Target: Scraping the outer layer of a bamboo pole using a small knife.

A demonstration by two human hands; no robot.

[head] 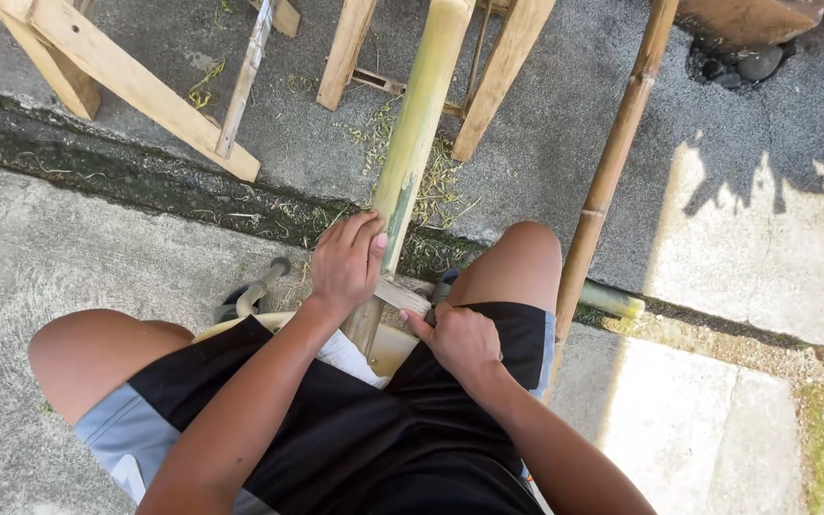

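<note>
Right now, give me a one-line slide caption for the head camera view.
Seated person's left hand grips a green bamboo pole while the right hand holds a blade against it, over concrete.

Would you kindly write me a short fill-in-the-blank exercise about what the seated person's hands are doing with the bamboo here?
1. The left hand grips the thick green ____ pole.
2. The right hand holds a flat blade laid ____ the pole.
3. A thinner brown bamboo pole stands beside the person's ____ knee.

Missing words: bamboo; across; right
</note>
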